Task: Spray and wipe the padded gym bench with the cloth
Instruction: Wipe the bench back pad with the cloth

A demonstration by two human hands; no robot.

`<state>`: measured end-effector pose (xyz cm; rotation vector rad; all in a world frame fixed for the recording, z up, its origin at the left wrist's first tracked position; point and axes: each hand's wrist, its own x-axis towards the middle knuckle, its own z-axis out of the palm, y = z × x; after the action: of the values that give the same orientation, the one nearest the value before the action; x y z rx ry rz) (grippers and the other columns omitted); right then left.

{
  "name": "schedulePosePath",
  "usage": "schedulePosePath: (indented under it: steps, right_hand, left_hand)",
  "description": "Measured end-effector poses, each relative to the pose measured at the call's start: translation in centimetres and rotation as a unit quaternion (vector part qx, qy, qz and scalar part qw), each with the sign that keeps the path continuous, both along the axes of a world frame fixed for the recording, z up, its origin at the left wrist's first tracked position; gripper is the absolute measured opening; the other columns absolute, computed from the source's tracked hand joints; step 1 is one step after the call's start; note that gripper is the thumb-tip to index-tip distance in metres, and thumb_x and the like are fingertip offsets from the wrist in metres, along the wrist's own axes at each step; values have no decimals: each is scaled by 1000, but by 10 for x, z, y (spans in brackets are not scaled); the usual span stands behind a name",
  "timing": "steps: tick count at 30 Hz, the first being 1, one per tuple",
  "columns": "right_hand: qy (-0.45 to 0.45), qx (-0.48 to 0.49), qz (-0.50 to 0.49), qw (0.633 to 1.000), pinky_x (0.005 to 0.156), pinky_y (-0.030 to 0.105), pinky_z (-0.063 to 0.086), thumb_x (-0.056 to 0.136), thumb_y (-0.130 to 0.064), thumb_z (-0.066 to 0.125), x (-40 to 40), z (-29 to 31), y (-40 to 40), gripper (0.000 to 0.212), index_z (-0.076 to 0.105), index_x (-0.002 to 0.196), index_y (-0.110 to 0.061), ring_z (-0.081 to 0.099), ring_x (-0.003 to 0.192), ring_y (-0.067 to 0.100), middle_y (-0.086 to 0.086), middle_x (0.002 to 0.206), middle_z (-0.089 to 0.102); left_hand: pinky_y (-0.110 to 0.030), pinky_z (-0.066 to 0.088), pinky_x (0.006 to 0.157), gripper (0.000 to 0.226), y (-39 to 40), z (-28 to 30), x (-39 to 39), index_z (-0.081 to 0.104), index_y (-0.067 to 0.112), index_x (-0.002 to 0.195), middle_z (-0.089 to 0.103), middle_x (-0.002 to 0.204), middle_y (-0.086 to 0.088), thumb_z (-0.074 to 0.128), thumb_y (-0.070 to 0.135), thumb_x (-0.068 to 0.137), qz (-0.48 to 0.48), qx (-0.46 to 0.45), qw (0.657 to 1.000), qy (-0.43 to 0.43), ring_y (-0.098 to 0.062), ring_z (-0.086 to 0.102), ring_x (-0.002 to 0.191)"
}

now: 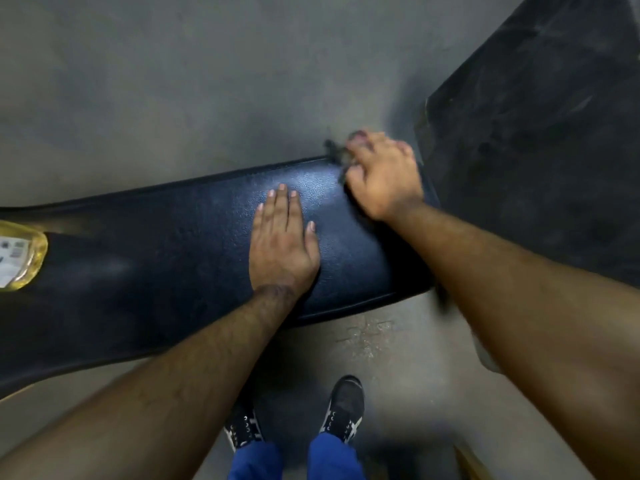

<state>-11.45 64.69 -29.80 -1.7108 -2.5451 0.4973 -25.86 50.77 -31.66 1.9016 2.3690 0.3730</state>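
Observation:
The padded gym bench (pixel 173 258) is dark blue-black and runs across the view from the left edge to the right of centre. My left hand (pixel 282 244) lies flat on its top, fingers together, holding nothing. My right hand (pixel 382 174) is at the bench's far right corner, blurred, closed on a dark grey cloth (pixel 337 150) that is mostly hidden under the fingers. A yellowish spray bottle (pixel 20 254) with a white label lies on the bench at the left edge, only partly in view.
Grey concrete floor (pixel 173 81) surrounds the bench. A black rubber mat (pixel 540 140) lies at the upper right, close to the bench's end. My two feet in dark shoes (pixel 344 407) stand in front of the bench.

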Motion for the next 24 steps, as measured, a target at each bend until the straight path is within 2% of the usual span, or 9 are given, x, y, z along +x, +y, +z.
schedulePosePath:
  steps: [2,6,7,11,15,16,20,21,24]
  right_hand:
    - [-48,10,-82,995,119,54,19,87,-42,28,-15,-6,-5,61,53,140,-26,36,144,31,10,155,42]
    - [0,26,166,986,120,54,19,90,-40,35,-14,-7,-44,60,47,147,-27,33,146,31,6,159,38]
    - [6,30,173,984,120,53,20,89,-39,35,-6,-7,-31,60,48,147,-28,34,146,30,6,158,39]
    - [-23,19,-92,995,120,54,15,89,-38,31,-32,-5,-17,59,51,144,-26,31,147,33,9,158,39]
    - [23,18,194,981,122,52,13,90,-35,38,-10,-5,-81,58,47,147,-28,27,149,30,6,160,35]
    - [24,20,205,978,122,51,13,89,-34,39,5,-5,-76,59,46,148,-29,26,149,30,5,161,34]
    - [-11,34,-96,995,121,55,13,88,-39,32,-24,-4,-100,65,42,150,-27,25,150,34,8,162,31]
    - [-8,30,-85,996,121,56,14,88,-39,32,-39,-1,-123,65,42,151,-26,25,150,34,8,162,31]
    - [17,15,156,988,121,55,17,88,-35,42,-20,1,-168,61,44,149,-27,27,149,31,5,161,33]
  left_hand:
    - [-39,17,121,57,1,-1,-1,44,-1,141,40,151,-17,36,31,95,8,16,1000,-26,-28,33,143]
    - [-37,14,121,55,0,-2,-3,42,-1,142,40,151,-17,36,26,95,35,28,998,-46,-28,33,143]
    - [-37,13,121,55,0,-3,-3,42,-1,142,39,151,-17,36,26,94,42,30,998,-44,-29,33,143]
    - [-40,15,120,55,1,-4,-3,44,-2,141,40,151,-19,35,26,94,47,31,997,-54,-32,33,142]
    - [-38,17,121,51,1,0,-10,48,-1,138,43,149,-17,37,19,92,61,59,985,-148,-30,36,141]
    - [-37,17,121,50,0,-1,-10,49,-1,138,43,149,-16,39,17,92,66,61,982,-164,-29,37,141]
    - [-38,15,122,53,-1,13,-14,44,-1,141,41,150,-16,40,17,91,49,44,972,-225,-28,34,142]
    - [-39,16,122,55,-2,19,-17,43,-1,142,40,151,-17,39,17,90,47,37,966,-251,-28,32,143]
    - [-40,19,121,56,-22,32,-34,41,0,142,41,149,-18,38,14,88,39,23,965,-260,-30,33,141]
